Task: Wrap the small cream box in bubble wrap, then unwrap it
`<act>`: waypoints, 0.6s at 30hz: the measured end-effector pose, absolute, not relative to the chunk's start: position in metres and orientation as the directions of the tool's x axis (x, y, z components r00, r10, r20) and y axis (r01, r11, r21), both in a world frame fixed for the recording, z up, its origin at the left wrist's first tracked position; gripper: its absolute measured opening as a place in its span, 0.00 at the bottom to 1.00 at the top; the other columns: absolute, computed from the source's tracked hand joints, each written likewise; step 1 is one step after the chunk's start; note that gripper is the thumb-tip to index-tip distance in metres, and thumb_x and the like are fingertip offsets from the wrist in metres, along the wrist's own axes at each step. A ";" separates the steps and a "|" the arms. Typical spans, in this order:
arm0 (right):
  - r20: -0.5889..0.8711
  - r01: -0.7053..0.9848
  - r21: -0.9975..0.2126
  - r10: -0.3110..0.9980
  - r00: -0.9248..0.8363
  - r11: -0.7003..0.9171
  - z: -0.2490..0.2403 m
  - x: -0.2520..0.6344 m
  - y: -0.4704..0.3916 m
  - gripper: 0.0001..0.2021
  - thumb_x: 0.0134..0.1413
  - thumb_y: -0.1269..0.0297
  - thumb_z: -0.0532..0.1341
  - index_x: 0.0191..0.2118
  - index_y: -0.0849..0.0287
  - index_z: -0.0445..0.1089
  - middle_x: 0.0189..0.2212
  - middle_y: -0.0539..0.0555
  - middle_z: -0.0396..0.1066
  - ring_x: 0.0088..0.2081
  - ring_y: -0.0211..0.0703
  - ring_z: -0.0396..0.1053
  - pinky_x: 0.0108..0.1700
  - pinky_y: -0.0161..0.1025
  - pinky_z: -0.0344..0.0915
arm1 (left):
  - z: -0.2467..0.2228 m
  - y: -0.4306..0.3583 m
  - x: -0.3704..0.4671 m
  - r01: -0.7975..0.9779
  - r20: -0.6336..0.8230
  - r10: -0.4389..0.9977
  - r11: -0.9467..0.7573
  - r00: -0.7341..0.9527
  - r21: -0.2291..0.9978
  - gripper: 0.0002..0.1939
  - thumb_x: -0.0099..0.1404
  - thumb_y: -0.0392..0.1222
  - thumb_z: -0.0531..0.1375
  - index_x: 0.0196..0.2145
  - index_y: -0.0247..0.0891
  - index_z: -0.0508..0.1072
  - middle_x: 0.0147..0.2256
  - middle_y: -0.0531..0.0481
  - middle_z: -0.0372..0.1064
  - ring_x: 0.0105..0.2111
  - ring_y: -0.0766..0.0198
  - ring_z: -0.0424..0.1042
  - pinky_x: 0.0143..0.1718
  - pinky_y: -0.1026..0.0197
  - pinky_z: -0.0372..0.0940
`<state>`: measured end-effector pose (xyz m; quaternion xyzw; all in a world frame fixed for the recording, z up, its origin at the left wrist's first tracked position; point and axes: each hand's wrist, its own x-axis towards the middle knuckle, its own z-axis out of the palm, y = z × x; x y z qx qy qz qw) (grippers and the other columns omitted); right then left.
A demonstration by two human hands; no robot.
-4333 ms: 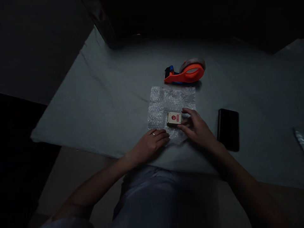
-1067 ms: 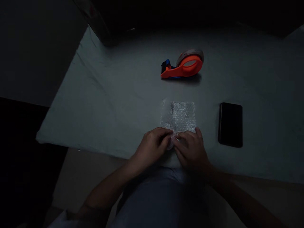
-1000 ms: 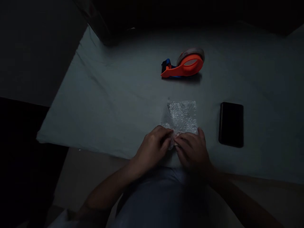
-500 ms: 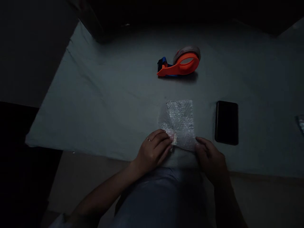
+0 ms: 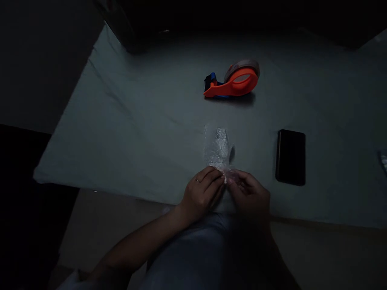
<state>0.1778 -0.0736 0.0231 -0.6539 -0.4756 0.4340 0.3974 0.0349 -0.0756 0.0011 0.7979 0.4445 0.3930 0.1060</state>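
A clear sheet of bubble wrap (image 5: 219,147) lies near the table's front edge, its right side folded over to the left. My left hand (image 5: 202,189) presses down on its lower left part, fingers together, with a ring on one finger. Under those fingertips a small pale item shows only in part, and I cannot make out what it is. My right hand (image 5: 249,191) pinches the lifted right edge of the bubble wrap, close beside the left fingertips.
An orange and blue tape dispenser (image 5: 232,84) with a tape roll lies beyond the bubble wrap. To the right is a black rectangular device (image 5: 290,157). A pale cloth (image 5: 145,129) covers the table. Something shiny (image 5: 383,157) sits at the far right edge.
My right hand has moved left, bringing the bubble wrap's right side over toward my left hand. The left hand stays on the wrap. The view has shifted slightly.
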 end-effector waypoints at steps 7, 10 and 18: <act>0.097 0.577 -0.805 0.990 -0.101 0.138 0.033 0.173 -0.073 0.11 0.58 0.68 0.55 0.41 0.59 0.74 0.34 0.55 0.76 0.36 0.41 0.75 0.40 0.37 0.73 | 0.001 -0.078 0.029 0.599 0.509 0.815 -0.560 0.276 0.572 0.10 0.64 0.31 0.56 0.44 0.34 0.69 0.38 0.41 0.68 0.42 0.58 0.69 0.43 0.53 0.72; 0.130 0.608 -0.757 0.967 -0.217 0.238 0.034 0.177 -0.076 0.14 0.60 0.71 0.51 0.43 0.60 0.73 0.38 0.56 0.76 0.40 0.40 0.75 0.41 0.36 0.73 | -0.001 -0.078 0.017 0.526 0.495 0.810 -0.583 0.314 0.619 0.14 0.62 0.28 0.54 0.46 0.33 0.67 0.41 0.39 0.68 0.46 0.58 0.69 0.45 0.54 0.72; -0.006 0.628 -0.760 0.964 -0.267 0.169 0.038 0.181 -0.056 0.23 0.56 0.75 0.48 0.58 0.65 0.62 0.29 0.50 0.76 0.28 0.36 0.74 0.35 0.33 0.71 | -0.001 -0.068 0.002 0.442 0.543 0.653 -0.758 0.529 0.481 0.14 0.65 0.31 0.57 0.49 0.29 0.67 0.43 0.40 0.71 0.49 0.55 0.68 0.46 0.54 0.72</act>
